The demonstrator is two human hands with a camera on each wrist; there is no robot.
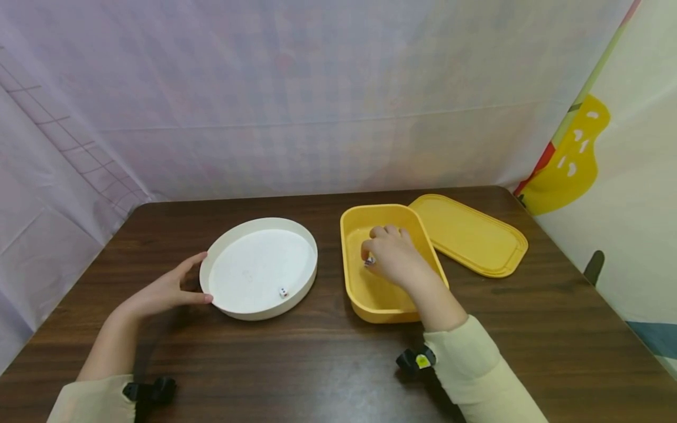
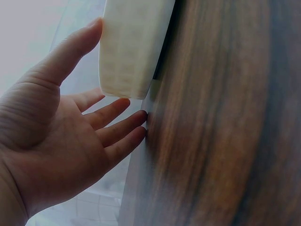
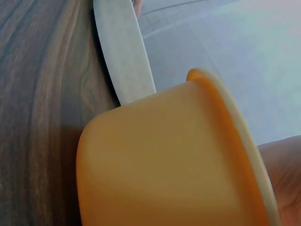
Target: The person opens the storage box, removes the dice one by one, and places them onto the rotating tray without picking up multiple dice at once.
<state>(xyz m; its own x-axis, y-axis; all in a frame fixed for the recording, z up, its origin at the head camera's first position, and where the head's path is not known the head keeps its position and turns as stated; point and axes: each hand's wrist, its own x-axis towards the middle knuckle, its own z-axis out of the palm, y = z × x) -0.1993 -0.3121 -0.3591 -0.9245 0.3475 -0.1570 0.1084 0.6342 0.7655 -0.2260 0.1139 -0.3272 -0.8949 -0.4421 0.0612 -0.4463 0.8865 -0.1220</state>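
One brown bench [image 1: 264, 364] fills the lower frame, with bare room along its near side. Left of centre sits a round white tray [image 1: 248, 258]; right of centre, a yellow container [image 1: 381, 299], its upper right flank crowded by a yellow lid [image 1: 471, 235]. Both hands are busy: the left hand [image 1: 166, 291], fingers fairly straight, touches the tray's left rim; the right hand [image 1: 394, 255] reaches into the container, apparently pinching a small piece [image 1: 369, 261]. That seems the step in hand; lifting out calls for a steady pinch and clearing the container's rim, with an open gap towards the tray. One white die [image 1: 284, 292] lies near the tray's lower right wall.
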